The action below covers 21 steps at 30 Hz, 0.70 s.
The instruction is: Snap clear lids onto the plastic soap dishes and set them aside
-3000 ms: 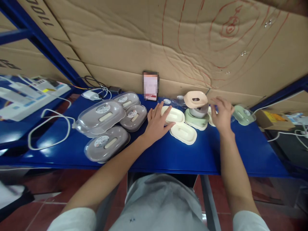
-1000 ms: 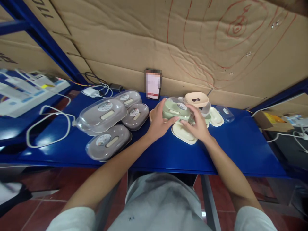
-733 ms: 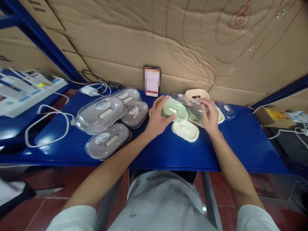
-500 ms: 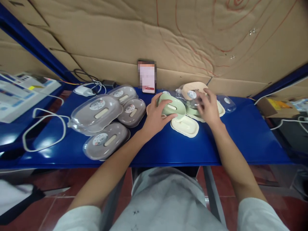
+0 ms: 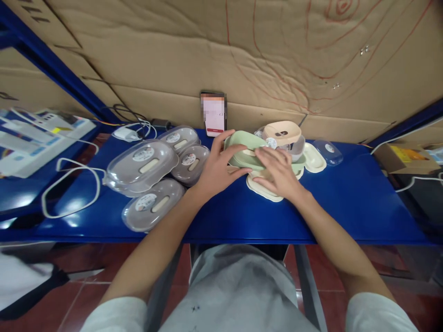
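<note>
both hands are on the green dish (image 5: 244,150), a pale sage oval tray of smooth matte plastic with rounded corners and a raised rim, tilted up off the blue surface (image 5: 332,203) just in front of the person. the left hand (image 5: 216,168) grips its near-left edge, fingers curled over the rim and thumb underneath, so that hand is closed around the dish. the right hand (image 5: 278,173) lies flatter, palm down, fingers spread across the dish's right end and over the cream tray (image 5: 258,186) beneath; whether it truly grips anything, cannot tell. that cream tray is the same oval shape, shallow, dull-finished, resting flat on the glossy painted surface. just behind the hands a peach oval piece (image 5: 282,131) with a slot in its top sits on a stack, a clear glossy lid with a round sticker right below it. to the right, another cream tray (image 5: 313,159) and a small clear lid (image 5: 330,151) lie side by side. to the left, four grey translucent covered dishes (image 5: 141,163) cluster together, each domed, shiny, with a round label and a pale bar showing through. a white cable (image 5: 71,182) loops near the left edge. crumpled brown cardboard (image 5: 173,55) with red scribbled lines backs the whole scene.
</note>
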Each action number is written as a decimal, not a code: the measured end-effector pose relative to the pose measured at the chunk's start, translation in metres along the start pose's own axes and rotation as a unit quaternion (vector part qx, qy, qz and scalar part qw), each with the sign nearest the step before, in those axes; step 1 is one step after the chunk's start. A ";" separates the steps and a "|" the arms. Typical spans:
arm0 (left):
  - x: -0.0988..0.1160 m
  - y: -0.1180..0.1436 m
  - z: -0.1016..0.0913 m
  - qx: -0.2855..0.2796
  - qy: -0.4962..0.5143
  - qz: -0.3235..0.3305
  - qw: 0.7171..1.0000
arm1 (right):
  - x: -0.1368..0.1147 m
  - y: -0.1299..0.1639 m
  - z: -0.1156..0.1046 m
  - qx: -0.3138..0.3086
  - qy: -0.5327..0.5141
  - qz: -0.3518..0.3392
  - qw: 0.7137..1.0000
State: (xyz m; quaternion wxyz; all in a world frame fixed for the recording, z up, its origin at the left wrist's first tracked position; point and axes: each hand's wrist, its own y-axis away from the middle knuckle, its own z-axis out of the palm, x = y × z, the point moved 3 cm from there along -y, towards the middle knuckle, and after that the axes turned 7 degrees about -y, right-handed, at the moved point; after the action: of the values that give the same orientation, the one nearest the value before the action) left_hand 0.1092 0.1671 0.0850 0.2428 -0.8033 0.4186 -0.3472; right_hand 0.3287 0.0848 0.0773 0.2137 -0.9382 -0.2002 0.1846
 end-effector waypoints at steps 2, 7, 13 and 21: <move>0.003 0.001 0.000 -0.010 0.006 0.017 1.000 | -0.009 -0.002 0.008 -0.003 -0.031 -0.001 1.000; 0.005 0.002 0.006 -0.017 0.018 0.021 0.999 | -0.005 -0.001 0.006 0.015 -0.050 -0.009 0.999; 0.002 0.003 0.014 0.015 0.042 0.041 0.998 | 0.002 0.000 -0.012 0.104 -0.001 -0.030 0.994; -0.007 0.011 0.028 -0.032 -0.012 -0.027 0.999 | 0.068 0.015 -0.057 0.256 0.120 0.137 0.949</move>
State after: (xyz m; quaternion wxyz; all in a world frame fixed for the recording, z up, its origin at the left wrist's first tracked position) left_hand 0.1220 0.1694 0.0571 0.2126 -0.8259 0.4046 -0.3301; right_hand 0.4155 0.0849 0.1001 0.4414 -0.8857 0.0116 0.1435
